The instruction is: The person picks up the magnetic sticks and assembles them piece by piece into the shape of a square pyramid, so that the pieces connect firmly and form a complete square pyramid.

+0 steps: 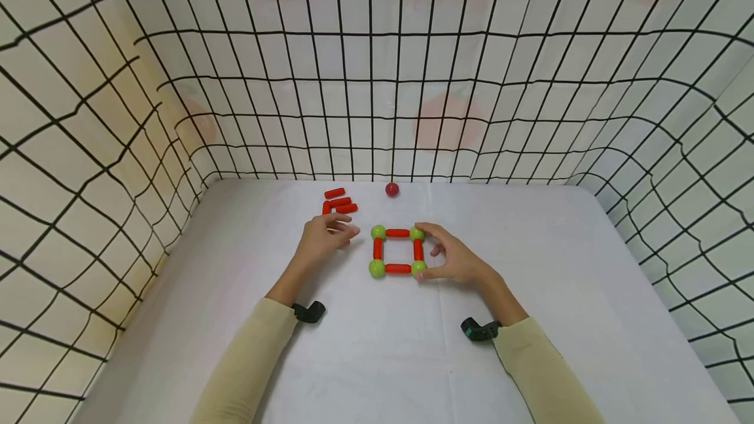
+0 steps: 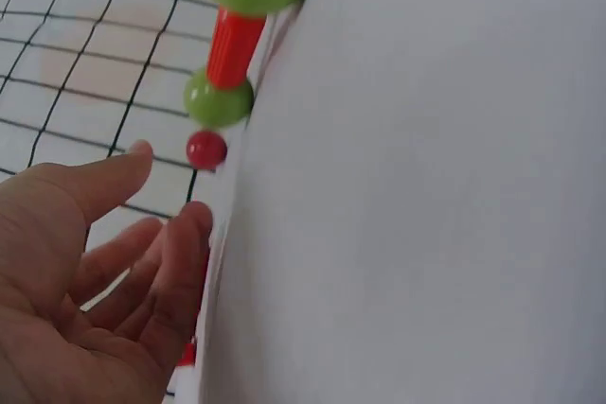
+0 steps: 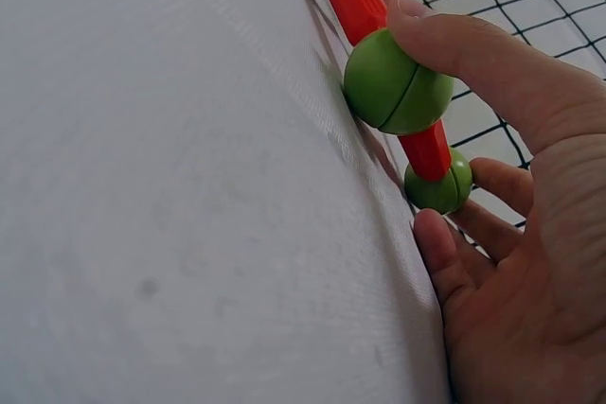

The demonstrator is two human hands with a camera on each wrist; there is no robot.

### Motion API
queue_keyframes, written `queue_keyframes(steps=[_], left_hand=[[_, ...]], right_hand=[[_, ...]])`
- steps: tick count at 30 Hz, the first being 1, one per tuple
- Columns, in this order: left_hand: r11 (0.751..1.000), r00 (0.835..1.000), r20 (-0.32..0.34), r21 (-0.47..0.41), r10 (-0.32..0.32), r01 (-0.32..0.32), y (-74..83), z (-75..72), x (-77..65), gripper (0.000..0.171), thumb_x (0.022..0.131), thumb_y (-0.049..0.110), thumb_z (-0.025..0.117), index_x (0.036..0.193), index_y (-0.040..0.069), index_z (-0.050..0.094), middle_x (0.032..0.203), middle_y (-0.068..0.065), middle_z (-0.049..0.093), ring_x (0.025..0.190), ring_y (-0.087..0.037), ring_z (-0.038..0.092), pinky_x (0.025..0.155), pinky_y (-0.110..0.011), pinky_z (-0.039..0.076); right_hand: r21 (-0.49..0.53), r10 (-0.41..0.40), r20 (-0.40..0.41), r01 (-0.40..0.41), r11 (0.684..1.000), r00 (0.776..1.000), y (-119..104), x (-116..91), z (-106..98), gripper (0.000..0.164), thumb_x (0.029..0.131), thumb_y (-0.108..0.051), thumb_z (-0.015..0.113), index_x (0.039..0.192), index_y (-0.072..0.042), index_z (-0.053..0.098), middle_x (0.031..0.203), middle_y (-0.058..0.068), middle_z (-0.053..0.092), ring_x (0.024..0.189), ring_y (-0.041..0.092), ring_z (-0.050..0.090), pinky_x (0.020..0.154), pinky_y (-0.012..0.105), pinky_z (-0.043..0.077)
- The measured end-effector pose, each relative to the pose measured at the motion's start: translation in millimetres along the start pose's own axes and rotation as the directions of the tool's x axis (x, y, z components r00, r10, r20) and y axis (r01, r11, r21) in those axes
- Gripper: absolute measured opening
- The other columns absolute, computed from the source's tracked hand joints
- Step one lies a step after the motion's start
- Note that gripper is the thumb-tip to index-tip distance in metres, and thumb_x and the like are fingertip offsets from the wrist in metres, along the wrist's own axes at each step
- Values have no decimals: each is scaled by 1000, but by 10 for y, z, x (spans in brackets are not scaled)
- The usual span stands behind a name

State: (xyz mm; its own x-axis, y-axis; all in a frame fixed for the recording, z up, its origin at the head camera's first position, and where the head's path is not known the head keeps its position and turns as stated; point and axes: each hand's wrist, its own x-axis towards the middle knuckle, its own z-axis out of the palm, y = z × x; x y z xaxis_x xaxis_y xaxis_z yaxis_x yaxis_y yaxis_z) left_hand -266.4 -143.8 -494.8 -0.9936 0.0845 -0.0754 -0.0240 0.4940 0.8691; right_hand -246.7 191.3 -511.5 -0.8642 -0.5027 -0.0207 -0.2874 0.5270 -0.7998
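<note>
A square frame of red rods (image 1: 398, 268) joined by green balls (image 1: 377, 268) at its corners lies flat on the white table. My right hand (image 1: 456, 260) spans its right side, the thumb on the near corner ball (image 3: 398, 82) and the index finger at the far corner ball (image 3: 439, 183). To the left of the square, my left hand (image 1: 323, 235) hovers with loosely bent fingers and nothing between them. Just beyond its fingers lie several loose red rods (image 1: 340, 202), one partly covered by the hand.
A small dark red ball (image 1: 392, 190) sits at the back of the table (image 1: 377, 358), behind the square. Black netting (image 1: 371, 84) stands along the back and both sides. Each wrist carries a small black camera (image 1: 310, 311).
</note>
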Motion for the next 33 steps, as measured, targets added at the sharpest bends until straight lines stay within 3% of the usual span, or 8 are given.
queue_keyframes(steps=[5,11,17,24,28,33], left_hand=[[996,990,-132,79,45,-34,-42,-175,82,47,89,49,79,121,15,73,102,-2,74,89,-21,69,71,-28,58],[997,969,-244,80,43,-24,-65,-287,206,40,89,44,80,115,14,74,102,-6,70,94,-25,63,67,-27,55],[996,964,-268,82,5,18,-108,-293,320,41,90,39,80,118,10,72,111,-11,70,102,-27,63,69,-28,56],[991,951,-307,106,-46,82,-151,-285,367,36,93,28,77,123,8,69,113,-13,72,104,-29,67,84,-39,61],[986,939,-340,125,-58,106,-162,-292,363,50,94,25,73,137,7,56,110,-14,75,100,-29,70,88,-42,61],[990,943,-328,96,-65,102,-175,-312,315,65,97,23,67,153,4,41,117,-15,72,103,-30,66,94,-43,59]], right_hand=[[-1,-18,0,18,1000,1000,16,10,-8,103,76,-40,92,160,-28,33,161,1,37,109,25,55,92,36,54],[-14,-21,0,21,1000,1000,8,17,-19,103,77,-40,91,160,-26,33,164,3,34,106,24,57,90,34,55],[1,-31,-13,31,1000,999,4,28,-7,102,77,-36,92,160,-24,34,165,4,33,107,25,56,93,37,54],[29,-10,-15,11,1000,1000,-11,22,6,101,77,-33,92,159,-25,35,165,2,34,107,25,56,94,37,54],[29,19,-19,-18,999,1000,2,34,4,102,75,-38,93,159,-29,35,165,0,34,105,25,57,90,35,55],[34,52,-14,-51,998,999,35,60,-12,104,73,-43,94,159,-35,34,162,-3,36,103,25,57,86,36,55]])
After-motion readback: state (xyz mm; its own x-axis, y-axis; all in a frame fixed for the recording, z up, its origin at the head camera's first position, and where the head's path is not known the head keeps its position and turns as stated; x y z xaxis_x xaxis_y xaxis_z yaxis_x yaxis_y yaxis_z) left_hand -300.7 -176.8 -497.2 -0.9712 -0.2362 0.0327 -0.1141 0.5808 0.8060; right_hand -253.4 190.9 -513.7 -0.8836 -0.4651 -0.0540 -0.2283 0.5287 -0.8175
